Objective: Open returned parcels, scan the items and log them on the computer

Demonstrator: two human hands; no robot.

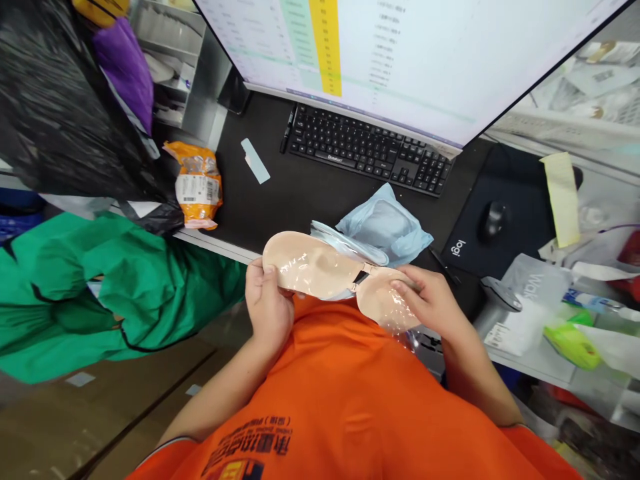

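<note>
The cups (315, 267) partly hide the left hand (270, 303) and right hand (434, 303). Beyond the grip, the screen (425, 60) is cut off above, its text (390, 37) unreadably small.

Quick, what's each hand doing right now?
Left hand: closed, holding one end of the beige two-cup piece.
Right hand: closed, holding the other end of the same piece, thumb on top.

Between my left hand (270, 305) and right hand (434, 300), 2 beige cups (315, 265) look smooth and glossy; beyond lies crinkled blue plastic (384, 223); leftward, matt green cloth (165, 283).
</note>
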